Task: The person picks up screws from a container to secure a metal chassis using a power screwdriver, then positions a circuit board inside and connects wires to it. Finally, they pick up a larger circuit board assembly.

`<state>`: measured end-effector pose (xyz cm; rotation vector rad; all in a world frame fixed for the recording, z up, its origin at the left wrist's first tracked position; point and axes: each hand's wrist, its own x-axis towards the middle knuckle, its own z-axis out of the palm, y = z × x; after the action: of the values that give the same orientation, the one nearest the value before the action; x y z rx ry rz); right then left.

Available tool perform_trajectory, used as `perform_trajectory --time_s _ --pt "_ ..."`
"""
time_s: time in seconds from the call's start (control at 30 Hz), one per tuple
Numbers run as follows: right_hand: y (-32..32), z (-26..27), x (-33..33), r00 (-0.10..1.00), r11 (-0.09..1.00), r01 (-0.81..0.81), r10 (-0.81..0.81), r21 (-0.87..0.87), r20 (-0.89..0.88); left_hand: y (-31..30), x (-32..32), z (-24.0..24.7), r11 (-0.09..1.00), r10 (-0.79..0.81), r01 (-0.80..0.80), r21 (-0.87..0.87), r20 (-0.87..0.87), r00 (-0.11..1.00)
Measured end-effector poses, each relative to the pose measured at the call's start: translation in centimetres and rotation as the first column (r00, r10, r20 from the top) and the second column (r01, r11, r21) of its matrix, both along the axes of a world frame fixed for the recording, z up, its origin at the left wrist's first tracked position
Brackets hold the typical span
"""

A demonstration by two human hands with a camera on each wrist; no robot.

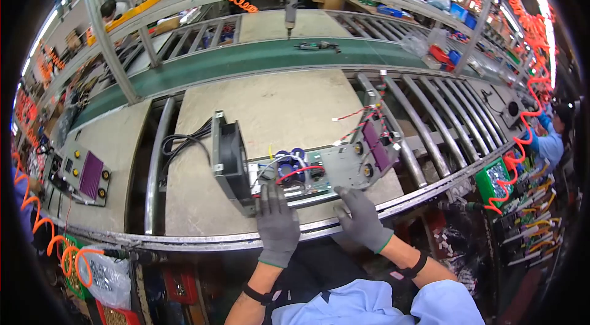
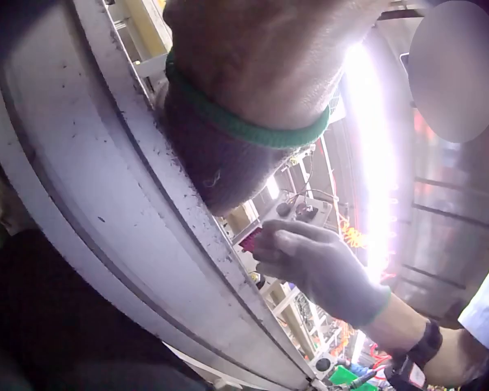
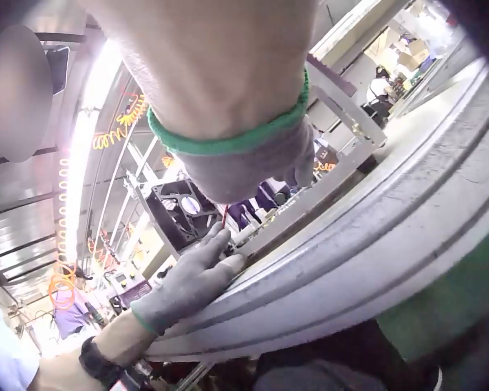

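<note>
An unfinished metal chassis point(image 1: 344, 168) lies on the board at the front of the line. Its left end carries a black fan point(image 1: 232, 162), its right end a purple panel point(image 1: 376, 145). Between them sits a circuit board point(image 1: 316, 180) with blue coils point(image 1: 286, 168) and a red wire. My gloved left hand point(image 1: 278, 229) has its fingers straight, fingertips at the chassis's front edge close to the fan. My gloved right hand point(image 1: 364, 221) is near the front right of the chassis, fingers loosely extended and thumb apart. The left hand point(image 3: 187, 285) also shows in the right wrist view.
Black cables point(image 1: 184, 143) trail left of the fan. Metal rollers point(image 1: 439, 119) lie to the right. Another unit with a purple panel point(image 1: 92, 174) stands at the left. A screwdriver point(image 1: 291, 11) hangs over the green belt point(image 1: 233, 60). Orange coiled hoses point(image 1: 531, 97) hang at the sides.
</note>
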<state>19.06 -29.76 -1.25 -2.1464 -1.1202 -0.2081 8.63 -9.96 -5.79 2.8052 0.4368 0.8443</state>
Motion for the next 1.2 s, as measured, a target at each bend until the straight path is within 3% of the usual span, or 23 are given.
perform_trajectory --time_s 0.03,0.13,0.2,0.27,0.5,0.6,0.63,0.7,0.77,0.8,0.9,0.97,1.1,1.2 --pt "-1.2 -0.6 -0.7 0.998 1.000 0.025 -0.026 0.019 0.060 -0.3 -0.1 0.5 1.000 0.008 -0.008 0.009 -0.009 1.000" --pt "-5.3 -1.3 -2.8 0.993 0.993 0.118 -0.118 -0.005 0.013 0.0 -0.7 1.3 0.999 -0.036 0.036 -0.019 0.024 0.999" --pt "-7.7 -3.1 -3.4 0.982 0.984 0.177 -0.178 0.029 0.069 0.8 -1.8 3.1 0.995 -0.076 0.085 -0.055 0.149 0.986" --pt "-8.6 -3.0 -4.3 0.969 0.971 0.236 -0.233 0.026 -0.079 1.5 -2.5 4.2 0.993 -0.091 0.103 -0.049 0.214 0.973" --pt "-4.5 -2.9 -5.4 0.992 0.993 0.091 -0.084 0.079 -0.095 1.6 0.1 8.8 0.977 -0.212 0.215 0.013 0.227 0.950" --pt "-3.5 -2.2 -5.7 0.995 0.995 0.031 -0.021 0.092 -0.101 3.3 3.7 9.8 0.990 -0.123 0.114 0.084 0.113 0.986" --pt "-3.6 -2.7 -5.7 0.995 0.994 0.019 -0.009 0.103 -0.095 4.0 5.0 9.3 0.993 -0.021 0.017 0.119 0.032 0.999" --pt "-4.0 -3.3 -5.6 0.998 0.997 0.013 -0.007 0.082 -0.069 4.6 6.6 10.5 0.987 0.140 -0.106 0.120 -0.327 0.934" --pt "-5.3 -3.5 -5.6 0.997 0.997 0.007 -0.001 0.074 -0.081 7.7 8.3 6.7 0.972 0.099 0.039 0.233 -0.550 0.829" --pt "-6.2 -4.3 -5.5 0.997 0.993 0.036 -0.027 0.115 -0.078 8.7 7.4 5.7 0.861 0.006 0.213 0.462 -0.427 0.904" --pt "-9.6 -4.0 -5.6 0.981 0.986 0.136 -0.121 0.093 -0.154 7.6 7.6 7.6 0.926 0.071 0.174 0.336 -0.606 0.792" --pt "-12.9 -5.1 -5.7 0.962 0.970 0.222 -0.201 0.098 -0.187 8.3 7.5 5.7 0.888 0.155 0.135 0.441 -0.561 0.813" --pt "-18.6 -6.9 -6.5 0.885 0.919 0.389 -0.354 0.061 -0.303 9.9 8.5 4.7 0.952 0.182 0.022 0.305 -0.624 0.760" --pt "-23.0 -8.8 -7.1 0.788 0.854 0.520 -0.492 -0.027 -0.369 10.7 8.4 4.6 0.945 0.168 0.077 0.317 -0.676 0.718"
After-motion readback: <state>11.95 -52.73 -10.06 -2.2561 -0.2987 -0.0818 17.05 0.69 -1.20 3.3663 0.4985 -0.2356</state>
